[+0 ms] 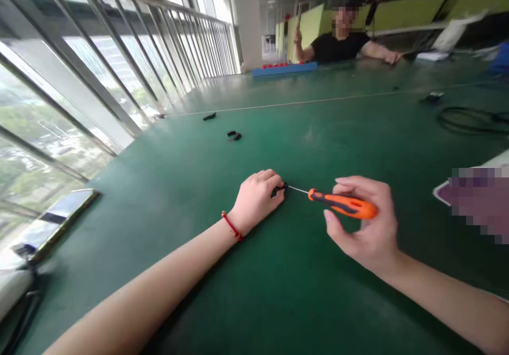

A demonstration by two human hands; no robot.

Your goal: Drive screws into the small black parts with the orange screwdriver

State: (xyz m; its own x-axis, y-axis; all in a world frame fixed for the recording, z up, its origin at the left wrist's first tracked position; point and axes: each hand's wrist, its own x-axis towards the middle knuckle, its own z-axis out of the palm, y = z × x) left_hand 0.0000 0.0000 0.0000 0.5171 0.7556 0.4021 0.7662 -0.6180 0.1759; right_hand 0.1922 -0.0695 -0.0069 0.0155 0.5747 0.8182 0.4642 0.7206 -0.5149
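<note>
The right hand (368,228) is gripping an orange-handled screwdriver (342,204), its thin shaft pointing left into a small black part (278,189) that the left hand (258,198) is pinching closed against the green table (278,291). More small black pieces (234,135) are lying farther off, and a seated person (342,40) is working at the far end.

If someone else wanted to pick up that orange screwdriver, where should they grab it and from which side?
By the thick orange handle of the screwdriver, probably coming from above or from the right. It lies nearly level, and its thin metal shaft points left into the small black part under the left hand. The right hand already wraps the handle.
</note>
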